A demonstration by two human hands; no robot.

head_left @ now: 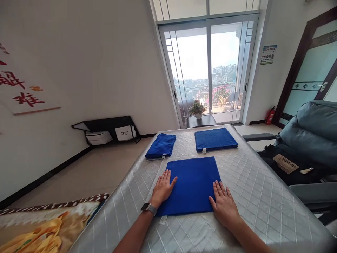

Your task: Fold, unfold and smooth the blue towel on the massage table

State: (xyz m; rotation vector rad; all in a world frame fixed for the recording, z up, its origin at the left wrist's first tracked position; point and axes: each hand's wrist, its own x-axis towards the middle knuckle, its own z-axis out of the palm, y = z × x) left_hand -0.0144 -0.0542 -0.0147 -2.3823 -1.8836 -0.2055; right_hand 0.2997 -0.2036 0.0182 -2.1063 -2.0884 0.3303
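Note:
A blue cloth (193, 186) lies flat and squared on the quilted silvery table cover (263, 196), with a white tag at its lower left corner. On its left edge rests my left hand (163, 188), palm down, fingers stretched out, a watch on the wrist. My right hand (225, 203) lies flat by the right edge, its thumb and fingertips touching the cloth. Farther back, a smaller folded blue cloth (161, 146) is at the left. A stack of folded blue cloth (216, 138) sits at the right.
To the right stands a grey armchair (316, 130) with a brown card (285, 163) on its seat. A potted plant (197, 109) is on a dark chair (201, 121) beyond the table. Bedding (76, 218) with yellow cloth is at lower left. A low black rack (113, 124) stands along the wall.

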